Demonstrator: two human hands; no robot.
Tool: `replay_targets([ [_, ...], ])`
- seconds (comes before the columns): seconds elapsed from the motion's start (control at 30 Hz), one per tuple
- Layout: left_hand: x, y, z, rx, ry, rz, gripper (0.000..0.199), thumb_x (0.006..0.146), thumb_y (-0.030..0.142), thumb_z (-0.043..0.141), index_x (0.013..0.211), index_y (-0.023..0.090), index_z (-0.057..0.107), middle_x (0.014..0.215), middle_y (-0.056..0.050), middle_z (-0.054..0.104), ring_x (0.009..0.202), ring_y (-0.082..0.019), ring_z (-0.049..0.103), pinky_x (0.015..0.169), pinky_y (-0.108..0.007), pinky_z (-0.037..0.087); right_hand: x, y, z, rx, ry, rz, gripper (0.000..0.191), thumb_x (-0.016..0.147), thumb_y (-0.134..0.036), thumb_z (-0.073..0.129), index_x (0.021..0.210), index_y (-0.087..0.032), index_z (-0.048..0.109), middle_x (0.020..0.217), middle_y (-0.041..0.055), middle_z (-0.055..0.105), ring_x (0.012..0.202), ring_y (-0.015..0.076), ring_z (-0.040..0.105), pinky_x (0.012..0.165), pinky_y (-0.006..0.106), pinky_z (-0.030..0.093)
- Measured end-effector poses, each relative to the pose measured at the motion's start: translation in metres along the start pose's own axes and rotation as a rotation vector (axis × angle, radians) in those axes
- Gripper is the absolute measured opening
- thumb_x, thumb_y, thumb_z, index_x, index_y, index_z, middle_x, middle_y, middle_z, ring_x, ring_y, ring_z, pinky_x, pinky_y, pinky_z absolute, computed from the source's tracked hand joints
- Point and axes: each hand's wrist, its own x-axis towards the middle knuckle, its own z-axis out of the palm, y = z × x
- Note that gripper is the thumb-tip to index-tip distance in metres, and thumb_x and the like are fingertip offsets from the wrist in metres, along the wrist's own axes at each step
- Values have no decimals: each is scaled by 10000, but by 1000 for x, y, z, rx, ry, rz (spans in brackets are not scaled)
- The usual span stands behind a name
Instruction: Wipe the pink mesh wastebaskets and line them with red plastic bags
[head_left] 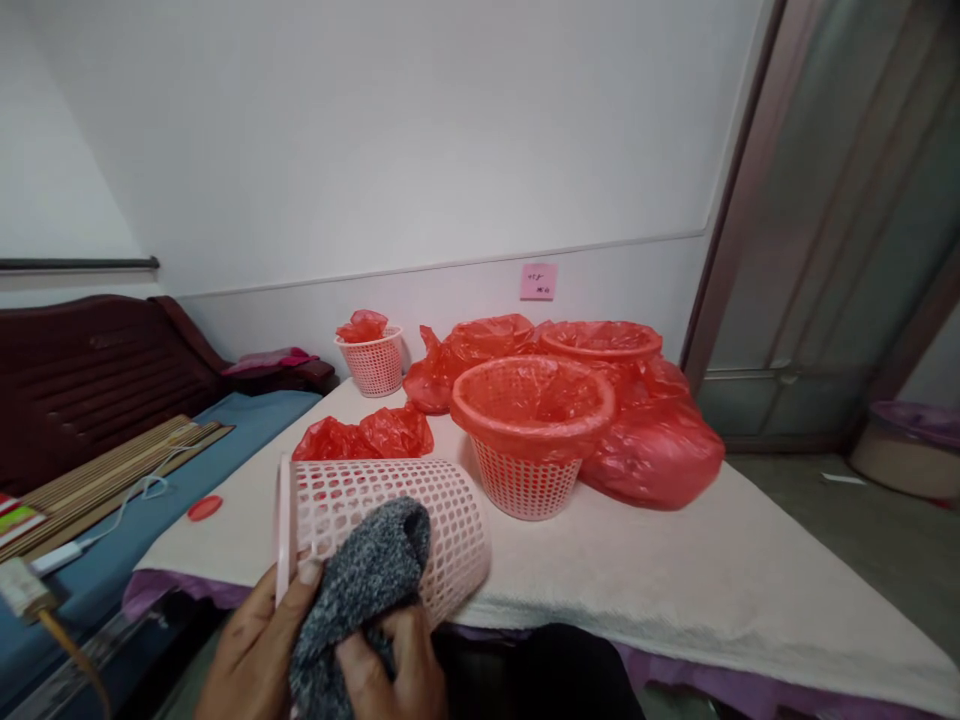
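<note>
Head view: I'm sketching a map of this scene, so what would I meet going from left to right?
Flat red oval piece, tipped pink perforated basket, pink sticky note, bulging red plastic bag, beige bin with purple liner.

Looks forward and down from head height, close above the hands [251, 645] at lower left, across the worktop [675, 570] to the white wall [450, 140] filling the upper frame; reaches from dark red sofa [97, 370] at left to glass-panelled door [810, 250] at right.
</note>
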Motion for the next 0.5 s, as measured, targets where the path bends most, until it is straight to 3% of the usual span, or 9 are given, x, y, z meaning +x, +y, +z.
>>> replay_targets([
  [0.07, 2, 1, 2, -8, 30, -72, 345, 630, 391, 810, 927, 246, 713, 972, -16, 777, 1158, -305, 623, 790, -260, 597, 8, 15, -10, -34, -31, -76, 471, 679, -151, 609, 1135, -261, 636, 918, 47, 634, 833, 216, 657, 722, 320, 558],
  [0.13, 6, -2, 2, -7, 48, -138, 359, 698, 410, 759, 1012, 244, 703, 1020, -37, 767, 1115, -306, 649, 860, -341, 585, 21, 42, -27, -82, -14, -56, 633, 640, -129, 554, 1262, -239, 581, 1076, 95, 602, 1002, 271, 624, 850, 416, 535],
  [0.27, 13, -10, 6, -56, 56, -145, 412, 744, 374, 733, 1131, 254, 654, 1211, -55, 699, 1107, -291, 652, 963, -418, 525, 37, 84, -51, -162, 139, 264, 540, 712, -119, 453, 1233, -163, 588, 1123, 130, 619, 1077, 289, 607, 895, 450, 520],
  [0.33, 13, -8, 13, -97, 48, -156, 378, 779, 356, 701, 1136, 242, 654, 1235, -69, 687, 1112, -283, 649, 985, -419, 505, 30, 80, -48, -146, 138, 312, 518, 728, -143, 466, 1232, -165, 585, 1153, 131, 629, 1118, 301, 599, 930, 458, 508],
  [0.4, 11, -2, 22, -142, 51, -181, 338, 825, 317, 649, 1144, 208, 658, 1210, -99, 697, 1087, -279, 663, 969, -420, 514, 15, 59, -35, -101, 116, 237, 551, 698, -142, 492, 1240, -192, 579, 1182, 115, 629, 1136, 298, 603, 934, 426, 515],
  [0.5, 7, 10, 35, -255, -25, -194, 325, 851, 232, 604, 1163, 154, 652, 1118, -129, 731, 996, -280, 704, 889, -415, 562, -11, 20, -11, -41, 72, 116, 539, 656, -76, 504, 1158, -246, 599, 1014, 59, 662, 903, 219, 693, 715, 278, 573],
])
